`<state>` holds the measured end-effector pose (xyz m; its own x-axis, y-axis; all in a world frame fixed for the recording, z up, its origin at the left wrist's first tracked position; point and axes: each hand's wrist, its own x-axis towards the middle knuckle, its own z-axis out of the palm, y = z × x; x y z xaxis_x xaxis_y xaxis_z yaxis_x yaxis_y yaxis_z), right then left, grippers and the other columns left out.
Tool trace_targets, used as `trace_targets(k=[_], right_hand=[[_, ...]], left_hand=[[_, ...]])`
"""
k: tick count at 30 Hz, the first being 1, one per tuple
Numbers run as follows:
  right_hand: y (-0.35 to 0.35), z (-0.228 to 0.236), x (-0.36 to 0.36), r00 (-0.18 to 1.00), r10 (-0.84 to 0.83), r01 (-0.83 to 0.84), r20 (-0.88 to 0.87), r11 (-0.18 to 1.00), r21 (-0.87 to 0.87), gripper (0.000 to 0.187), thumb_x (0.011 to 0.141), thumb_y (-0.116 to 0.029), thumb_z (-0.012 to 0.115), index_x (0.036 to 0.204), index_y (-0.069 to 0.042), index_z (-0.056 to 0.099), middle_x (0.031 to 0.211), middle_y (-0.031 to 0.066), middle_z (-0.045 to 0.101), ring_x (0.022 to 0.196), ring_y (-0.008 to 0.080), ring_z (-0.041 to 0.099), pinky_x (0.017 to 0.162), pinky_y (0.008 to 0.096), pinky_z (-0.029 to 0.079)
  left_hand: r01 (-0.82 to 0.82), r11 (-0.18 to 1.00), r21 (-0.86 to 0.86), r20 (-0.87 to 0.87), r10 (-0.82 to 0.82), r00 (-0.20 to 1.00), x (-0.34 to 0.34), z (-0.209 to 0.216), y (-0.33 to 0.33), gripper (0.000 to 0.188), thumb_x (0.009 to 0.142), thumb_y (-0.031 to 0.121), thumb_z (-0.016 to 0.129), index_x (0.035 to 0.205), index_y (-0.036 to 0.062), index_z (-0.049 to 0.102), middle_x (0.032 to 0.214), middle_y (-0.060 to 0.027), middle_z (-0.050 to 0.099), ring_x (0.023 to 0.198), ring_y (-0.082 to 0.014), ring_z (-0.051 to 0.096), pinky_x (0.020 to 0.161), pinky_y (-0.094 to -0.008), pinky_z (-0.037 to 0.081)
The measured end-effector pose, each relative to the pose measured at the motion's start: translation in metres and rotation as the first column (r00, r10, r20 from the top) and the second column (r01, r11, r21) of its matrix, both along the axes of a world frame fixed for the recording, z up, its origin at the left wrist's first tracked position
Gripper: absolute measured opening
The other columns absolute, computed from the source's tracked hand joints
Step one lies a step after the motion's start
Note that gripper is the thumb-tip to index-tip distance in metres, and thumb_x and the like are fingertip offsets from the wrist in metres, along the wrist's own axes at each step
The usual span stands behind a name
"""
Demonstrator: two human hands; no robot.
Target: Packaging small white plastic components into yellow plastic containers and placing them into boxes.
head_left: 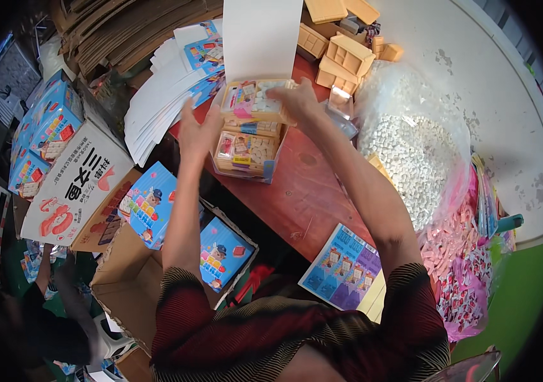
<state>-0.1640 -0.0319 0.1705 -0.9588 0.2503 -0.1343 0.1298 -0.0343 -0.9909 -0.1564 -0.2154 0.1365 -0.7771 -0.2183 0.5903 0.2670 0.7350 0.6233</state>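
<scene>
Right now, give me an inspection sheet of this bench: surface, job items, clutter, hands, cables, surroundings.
Surface: red table, bare patch in front of the stack.
Job's things: stack of clear toy trays filled with small blocks, standing below a white card flap.
Clutter: printed leaflets, wooden trays, clear bag of white pieces, pink packets.
Hands: left hand open against the stack's left side; right hand on the top tray.
Cables: nothing seen.
Surroundings: blue toy boxes, cardboard carton, flat white sheets, green floor.
</scene>
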Motion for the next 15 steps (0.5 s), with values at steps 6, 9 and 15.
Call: trace_targets(k=[6,9,15], right_hand=[[-0.006,-0.02,-0.033,0.999,-0.013,0.021,-0.034,0.972,0.234,0.069,0.058,-0.01,0.067,0.108,0.01,0.023,0.095,0.0204,0.046,0.084,0.0241,0.053,0.066,0.03,0.047],[-0.004,-0.026,-0.031,0.986,0.115,-0.114,-0.121,0.993,0.013,0.064,0.061,-0.009,0.065,0.106,0.009,0.023,0.094,0.0192,0.046,0.085,0.0234,0.052,0.067,0.0294,0.046],[0.002,-0.052,-0.05,0.993,0.112,-0.101,-0.039,0.972,0.214,0.06,0.065,-0.009,0.062,0.107,0.008,0.023,0.095,0.0182,0.046,0.085,0.0236,0.052,0.068,0.0294,0.046]], left_hand=[[0.428,0.839,0.336,0.388,-0.537,0.749,-0.041,-0.037,-0.002,0.056,0.077,0.032,0.047,0.122,0.0025,0.028,0.115,-0.0214,0.042,0.109,-0.0289,0.04,0.088,-0.0339,0.032],[0.48,0.82,0.312,0.39,-0.571,0.722,-0.04,-0.039,-0.003,0.056,0.077,0.032,0.046,0.122,0.0032,0.028,0.114,-0.0215,0.042,0.107,-0.0296,0.041,0.088,-0.0335,0.032],[0.426,0.899,0.099,0.473,-0.42,0.775,-0.022,-0.017,0.001,0.053,0.077,0.029,0.044,0.122,0.0054,0.027,0.102,-0.0227,0.05,0.096,-0.0345,0.049,0.082,-0.0374,0.036]])
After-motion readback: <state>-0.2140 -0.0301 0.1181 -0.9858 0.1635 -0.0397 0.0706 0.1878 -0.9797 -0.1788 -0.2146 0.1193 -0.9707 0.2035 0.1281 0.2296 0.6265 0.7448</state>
